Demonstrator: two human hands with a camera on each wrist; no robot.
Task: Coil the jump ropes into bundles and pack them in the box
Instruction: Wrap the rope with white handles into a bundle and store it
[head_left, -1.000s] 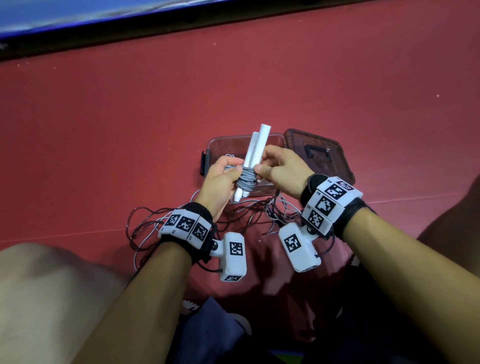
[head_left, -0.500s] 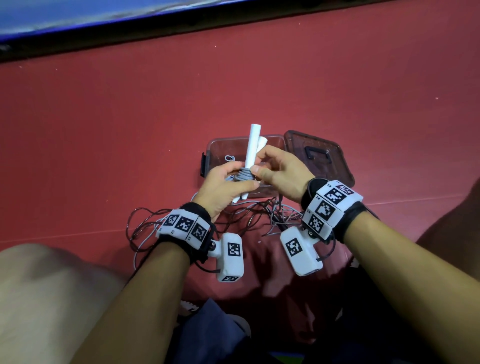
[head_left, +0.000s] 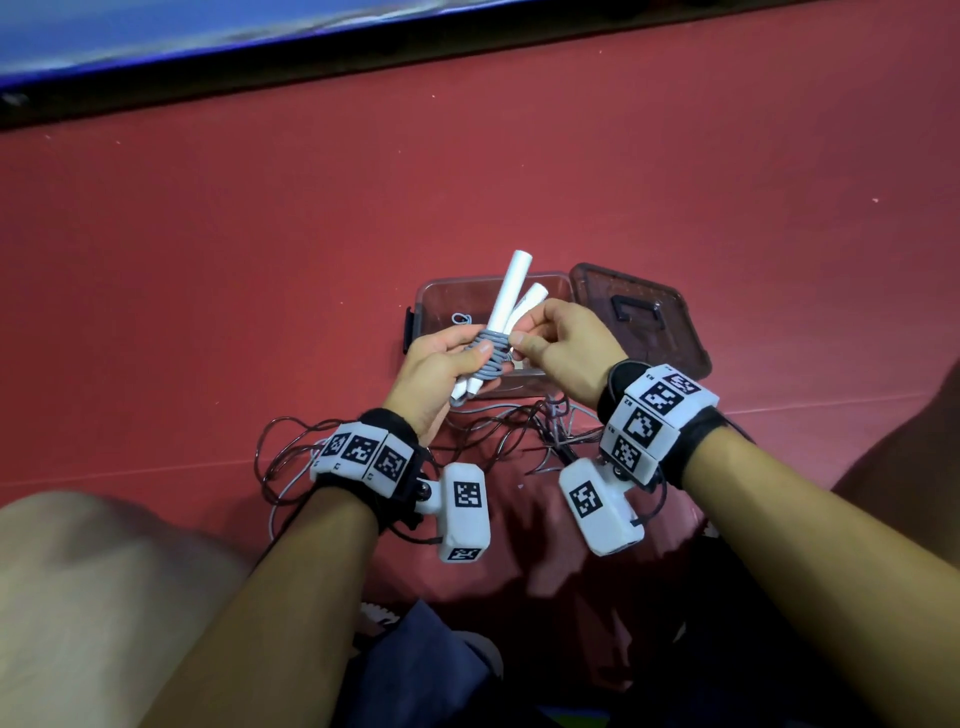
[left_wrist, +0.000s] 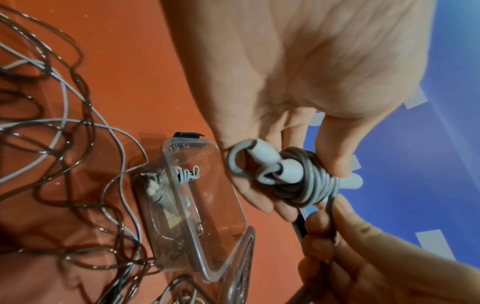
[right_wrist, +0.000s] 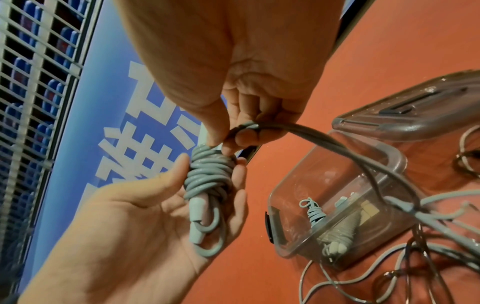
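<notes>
Gripping jump rope (head_left: 491, 353) | left hand (head_left: 441, 369) fingers curled | right hand (head_left: 563, 348) fingers pinching cord

I see the box (head_left: 488, 291) on the floor (head_left: 260, 286) ahead — its lid (head_left: 639, 317) lies touching its right side. One bundle (left_wrist: 161, 191) lies in the box. My hands — left (head_left: 441, 364), right (head_left: 566, 348) — hold a rope (head_left: 491, 353) above the box's near edge. Loose cords (head_left: 363, 441) lie on the floor between box and me.
</notes>
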